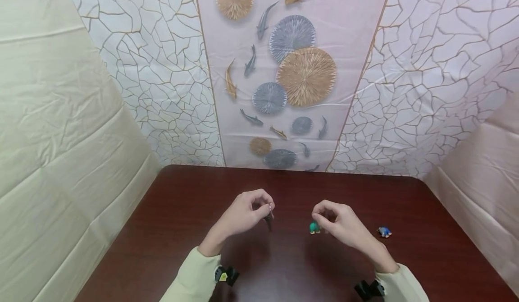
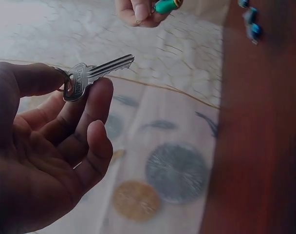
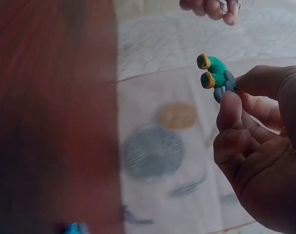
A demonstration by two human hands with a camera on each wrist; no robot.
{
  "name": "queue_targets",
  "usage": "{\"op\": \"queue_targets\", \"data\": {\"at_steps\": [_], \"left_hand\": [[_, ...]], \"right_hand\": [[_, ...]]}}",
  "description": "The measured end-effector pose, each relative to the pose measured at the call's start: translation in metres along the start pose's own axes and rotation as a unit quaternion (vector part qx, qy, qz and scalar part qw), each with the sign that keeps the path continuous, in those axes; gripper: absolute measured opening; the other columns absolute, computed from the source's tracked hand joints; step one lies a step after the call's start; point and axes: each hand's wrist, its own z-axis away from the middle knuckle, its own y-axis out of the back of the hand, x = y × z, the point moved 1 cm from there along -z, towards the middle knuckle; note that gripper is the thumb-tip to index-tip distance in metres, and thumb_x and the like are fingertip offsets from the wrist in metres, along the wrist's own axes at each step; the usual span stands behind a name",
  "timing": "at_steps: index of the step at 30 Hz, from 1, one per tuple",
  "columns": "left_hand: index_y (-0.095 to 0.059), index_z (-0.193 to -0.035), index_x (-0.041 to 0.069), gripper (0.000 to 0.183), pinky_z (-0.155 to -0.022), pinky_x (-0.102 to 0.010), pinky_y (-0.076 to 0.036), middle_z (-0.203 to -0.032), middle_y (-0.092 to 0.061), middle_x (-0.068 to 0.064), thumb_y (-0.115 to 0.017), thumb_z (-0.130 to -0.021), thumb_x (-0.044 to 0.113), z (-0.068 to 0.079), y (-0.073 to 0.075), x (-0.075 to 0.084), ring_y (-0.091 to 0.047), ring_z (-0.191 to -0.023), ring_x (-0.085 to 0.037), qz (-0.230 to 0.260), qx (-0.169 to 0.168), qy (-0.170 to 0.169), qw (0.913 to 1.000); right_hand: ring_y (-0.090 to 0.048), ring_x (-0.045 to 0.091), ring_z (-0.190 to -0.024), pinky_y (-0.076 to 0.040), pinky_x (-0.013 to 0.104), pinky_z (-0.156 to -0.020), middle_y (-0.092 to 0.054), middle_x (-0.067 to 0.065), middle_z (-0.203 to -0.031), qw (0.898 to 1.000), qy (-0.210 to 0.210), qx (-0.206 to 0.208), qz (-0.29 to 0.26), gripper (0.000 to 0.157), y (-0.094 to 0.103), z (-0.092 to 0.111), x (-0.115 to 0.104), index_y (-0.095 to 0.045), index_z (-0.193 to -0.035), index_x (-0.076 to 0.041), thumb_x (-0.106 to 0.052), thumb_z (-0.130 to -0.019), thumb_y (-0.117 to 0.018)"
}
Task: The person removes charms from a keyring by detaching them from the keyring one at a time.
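Note:
My left hand [image 1: 247,212] pinches a small metal ring between thumb and forefinger, and a silver key [image 2: 106,70] hangs from it. In the left wrist view the key's toothed blade points away from the fingers. To the right, my right hand [image 1: 340,223] pinches a small green and grey figurine charm [image 3: 216,75] with two tan-orange ends. In the head view the charm [image 1: 314,228] hangs just below the fingertips. The hands are apart above the table, and the key and charm do not touch. The top of the charm is hidden by the fingers.
A small blue figurine [image 1: 384,232] lies on the dark red-brown table [image 1: 194,194], right of my right hand. Behind the table hangs a patterned cloth [image 1: 279,126], with pale cloth [image 1: 61,157] along the left side and more on the right.

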Motion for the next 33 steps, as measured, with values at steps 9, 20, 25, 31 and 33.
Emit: {"op": "queue_targets", "data": {"at_steps": [9,20,25,31,33], "left_hand": [[-0.067,-0.092,0.011,0.01,-0.057,-0.024,-0.046,-0.073,-0.068,0.002,-0.058,-0.094,0.014,-0.008,-0.002,-0.039,-0.061,-0.064,-0.013,-0.041,-0.034,0.053,0.9971],[-0.069,-0.087,0.014,0.01,-0.057,-0.024,-0.045,-0.072,-0.064,0.006,-0.06,-0.091,0.014,-0.012,0.0,-0.083,-0.053,-0.059,-0.008,-0.129,-0.063,0.098,0.9847],[-0.067,-0.084,0.016,0.01,-0.055,-0.026,-0.046,-0.07,-0.064,0.006,-0.06,-0.091,0.014,-0.013,-0.002,-0.101,-0.056,-0.055,-0.009,-0.151,-0.073,0.124,0.978],[-0.067,-0.082,0.019,0.011,-0.056,-0.026,-0.045,-0.068,-0.063,0.008,-0.062,-0.091,0.016,-0.017,-0.001,-0.113,-0.055,-0.056,-0.009,-0.193,-0.076,0.128,0.9698],[-0.068,-0.08,0.019,0.011,-0.057,-0.026,-0.044,-0.068,-0.062,0.008,-0.062,-0.09,0.016,-0.017,-0.001,-0.115,-0.053,-0.058,-0.01,-0.214,-0.075,0.122,0.9664]], "right_hand": [[-0.057,0.009,-0.055,-0.05,0.026,-0.05,-0.064,0.001,-0.079,0.998,-0.045,-0.048,0.0,0.011,-0.012,-0.004,0.038,-0.064,-0.095,-0.011,-0.022,-0.097,-0.061],[-0.056,0.007,-0.055,-0.051,0.026,-0.052,-0.06,0.002,-0.075,0.994,-0.054,-0.091,0.02,0.009,-0.024,-0.011,0.065,-0.062,-0.093,-0.006,-0.014,-0.097,-0.059],[-0.055,0.006,-0.055,-0.05,0.025,-0.051,-0.061,0.003,-0.076,0.993,-0.055,-0.101,0.032,0.009,-0.026,-0.015,0.071,-0.061,-0.091,-0.006,-0.01,-0.098,-0.058],[-0.055,0.009,-0.054,-0.049,0.024,-0.052,-0.062,0.003,-0.074,0.99,-0.061,-0.116,0.045,0.009,-0.027,-0.019,0.076,-0.06,-0.087,-0.006,-0.007,-0.097,-0.057],[-0.057,0.012,-0.053,-0.05,0.024,-0.052,-0.063,0.003,-0.072,0.989,-0.061,-0.124,0.048,0.01,-0.026,-0.021,0.078,-0.06,-0.087,-0.006,-0.006,-0.096,-0.057]]}}
